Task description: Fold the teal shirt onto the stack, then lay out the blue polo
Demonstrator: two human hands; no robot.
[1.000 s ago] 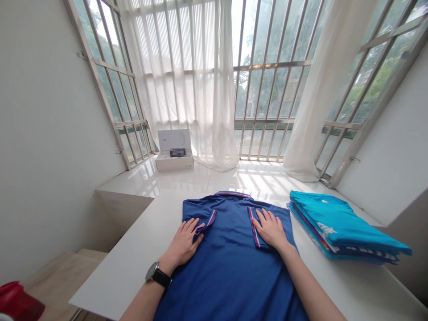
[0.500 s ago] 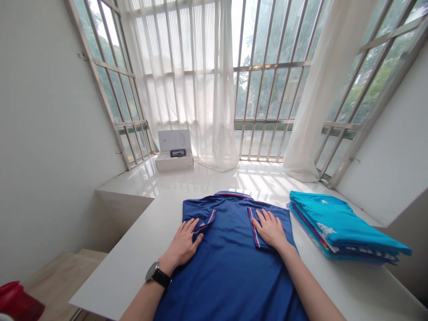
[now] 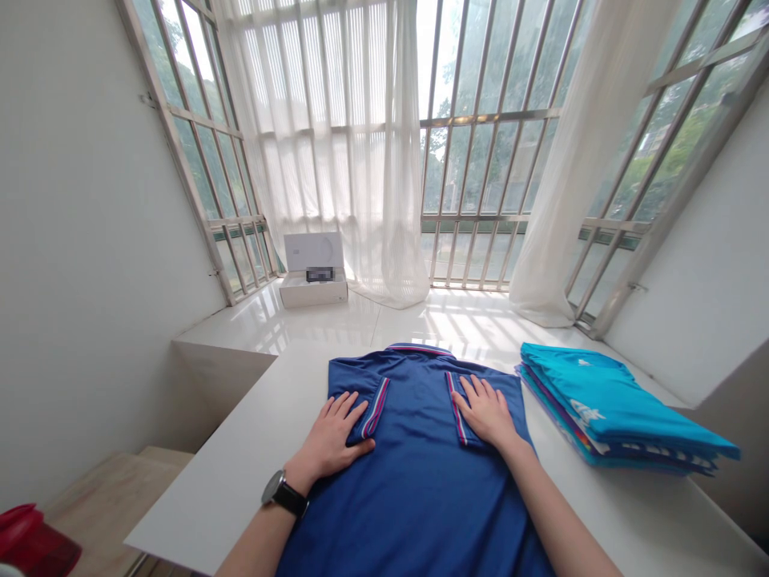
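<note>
A navy polo shirt lies spread on the white table, its collar toward the window and both short sleeves folded inward over the body. My left hand rests flat with fingers spread on the left sleeve, whose cuff has red and white stripes. On the right sleeve lies my right hand, also flat, fingers stretched over the fabric beside the striped cuff. A black-strapped watch is on my left wrist. The shirt's lower end runs out of view.
Folded clothes, bright blue on top, are stacked at the table's right. An open white box stands on the window ledge, before sheer curtains and barred windows. A red object is at lower left, beyond the table.
My left hand's fingers have spread and flattened over the left sleeve, and its bent-up cuff now lies flatter and straighter. My right hand has stayed in place.
</note>
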